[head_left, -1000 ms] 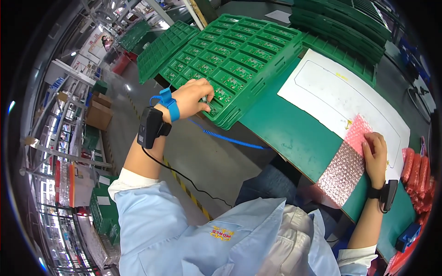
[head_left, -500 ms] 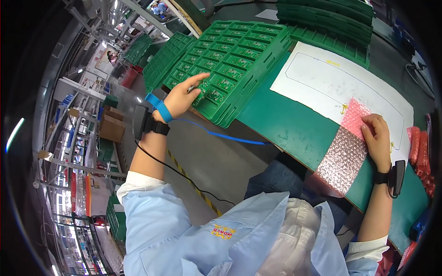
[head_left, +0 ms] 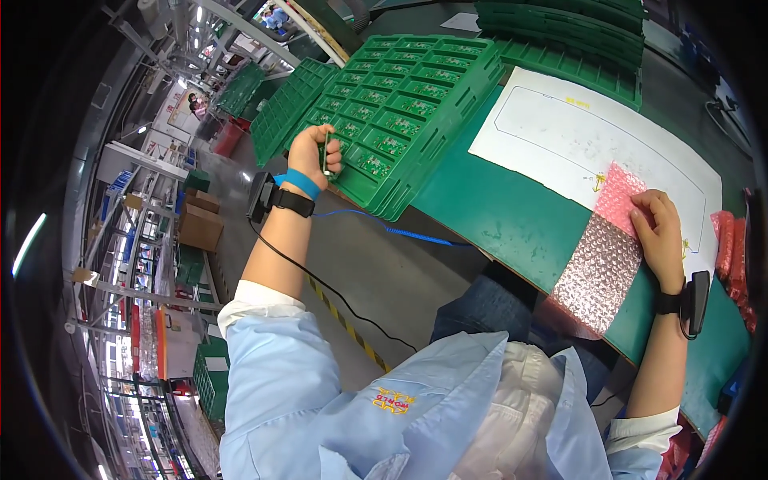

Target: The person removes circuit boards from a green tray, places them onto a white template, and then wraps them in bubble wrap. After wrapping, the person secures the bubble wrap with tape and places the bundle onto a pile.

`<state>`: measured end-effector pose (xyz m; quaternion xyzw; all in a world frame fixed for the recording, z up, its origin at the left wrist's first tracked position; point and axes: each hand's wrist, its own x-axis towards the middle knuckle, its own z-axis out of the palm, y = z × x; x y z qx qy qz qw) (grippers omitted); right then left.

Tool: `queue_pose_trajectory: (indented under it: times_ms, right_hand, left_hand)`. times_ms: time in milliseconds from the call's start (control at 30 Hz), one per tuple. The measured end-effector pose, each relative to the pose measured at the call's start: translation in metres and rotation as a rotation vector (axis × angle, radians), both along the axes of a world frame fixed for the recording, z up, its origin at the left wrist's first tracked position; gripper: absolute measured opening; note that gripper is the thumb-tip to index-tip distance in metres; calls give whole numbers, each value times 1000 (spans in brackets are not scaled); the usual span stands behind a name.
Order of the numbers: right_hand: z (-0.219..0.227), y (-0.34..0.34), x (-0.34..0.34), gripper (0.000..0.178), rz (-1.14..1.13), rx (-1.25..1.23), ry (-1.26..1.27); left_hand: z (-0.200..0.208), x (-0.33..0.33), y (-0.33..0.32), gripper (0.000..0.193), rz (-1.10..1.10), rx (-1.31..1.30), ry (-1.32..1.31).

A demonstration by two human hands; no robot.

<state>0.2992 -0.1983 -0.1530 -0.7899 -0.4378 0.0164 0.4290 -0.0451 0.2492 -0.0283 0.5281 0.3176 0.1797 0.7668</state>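
Note:
My left hand (head_left: pixel 314 158) is closed around a small green circuit board (head_left: pixel 326 154), which it holds nearly edge-on at the near-left side of a green tray (head_left: pixel 372 197). That tray has compartments with circuit boards (head_left: pixel 392 145) lying in them. A blue wrist strap (head_left: pixel 302 183) circles my left wrist. On the right, my right hand (head_left: pixel 661 236) has its thumb and bent fingers at the edge of a pink bubble-wrap bag (head_left: pixel 596 276); the exact grip is partly hidden. The bag lies across the bench's front edge.
A white sheet with a drawn outline (head_left: pixel 552 128) covers part of the green bench (head_left: pixel 480 210). Green trays (head_left: pixel 560 40) are stacked behind it; another tray (head_left: pixel 286 104) leans at left. Pink rolled bubble wrap (head_left: pixel 726 248) sits far right. A blue coiled cord (head_left: pixel 420 235) hangs near the bench.
My left hand has drawn back slightly from the tray and turned, so the circuit board now shows edge-on. My right hand stays at the bubble-wrap bag.

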Motion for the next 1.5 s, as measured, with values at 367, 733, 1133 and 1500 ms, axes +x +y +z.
queue_pose_trajectory:
  times_ms: [367, 733, 1133, 1500]
  right_hand:
    - [-2, -2, 4, 15, 18, -7, -15]
    - [-4, -3, 4, 16, 29, 7, -21]
    - [-3, -3, 4, 15, 13, -4, -31]
    - [-5, -4, 6, 15, 26, 19, 22]
  left_hand:
    - [-10, 12, -28, 16, -475, 1531, 463]
    - [11, 40, -30, 23, -783, 1667, 729]
    - [5, 43, -29, 33, -579, 1591, 674]
    - [9, 63, -29, 31, -764, 1684, 859]
